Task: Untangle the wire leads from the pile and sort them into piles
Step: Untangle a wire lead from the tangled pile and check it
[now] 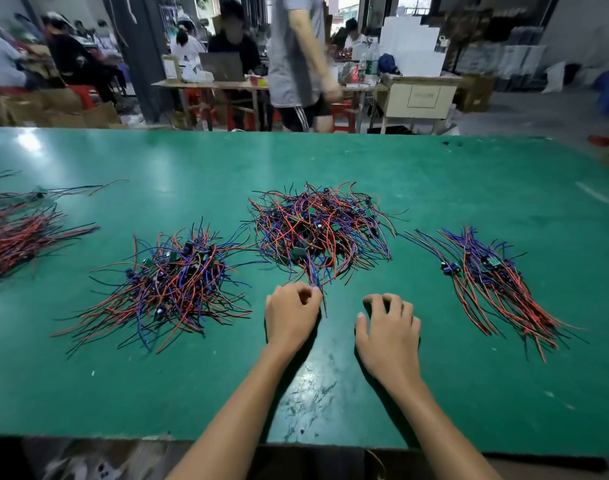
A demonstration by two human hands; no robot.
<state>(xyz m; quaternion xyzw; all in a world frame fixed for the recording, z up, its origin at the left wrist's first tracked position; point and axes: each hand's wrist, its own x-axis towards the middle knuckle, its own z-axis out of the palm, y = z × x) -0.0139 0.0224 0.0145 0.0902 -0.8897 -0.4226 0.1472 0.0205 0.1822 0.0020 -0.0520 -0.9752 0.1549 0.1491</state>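
A tangled pile of red, blue and black wire leads (322, 230) with small green boards lies mid-table. My left hand (291, 315) sits at its near edge and pinches a few blue and red leads (317, 284) that trail from the pile. My right hand (389, 329) hovers just right of it over the mat, fingers loosely curled, holding nothing. A looser heap of leads (171, 282) lies to the left. A straightened bundle of leads (497, 285) lies to the right.
The green table mat (434, 174) stretches wide, its near edge (123, 437) close to me. More sorted red leads (15, 237) lie at the far left. A person (296, 60) walks behind the far edge; others sit at benches beyond.
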